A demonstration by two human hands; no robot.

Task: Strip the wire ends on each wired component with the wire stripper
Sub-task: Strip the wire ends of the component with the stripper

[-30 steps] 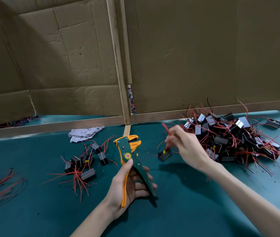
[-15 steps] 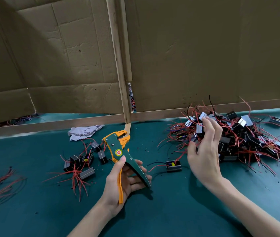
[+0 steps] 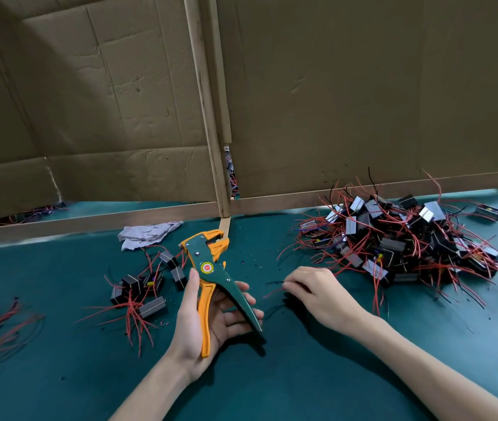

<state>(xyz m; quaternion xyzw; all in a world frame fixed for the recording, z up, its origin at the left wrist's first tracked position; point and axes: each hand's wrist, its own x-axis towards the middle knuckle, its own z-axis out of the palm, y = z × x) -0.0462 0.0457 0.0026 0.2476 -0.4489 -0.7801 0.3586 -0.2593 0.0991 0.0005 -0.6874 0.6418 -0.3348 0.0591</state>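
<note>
right hand [image 3: 317, 294]: down from the big pile [image 3: 408, 247] onto the desk [image 3: 302, 390], fingers curled over the lone component, which it hides; only its red wire [image 3: 273, 293] shows. grip or mere touch, i cannot tell. left hand [image 3: 211, 317]: clamped round the wire stripper [image 3: 208, 268], jaws apart, idle. i judge a fresh piece is being fetched for stripping.

One wide-angle view from the person's head, above the near edge of the bench [image 3: 59, 375], faces forward and down toward the cardboard wall [image 3: 348, 101] on the far edge. The left hand [image 3: 208, 317] and the right hand [image 3: 317, 293] lie close beneath it.
</note>
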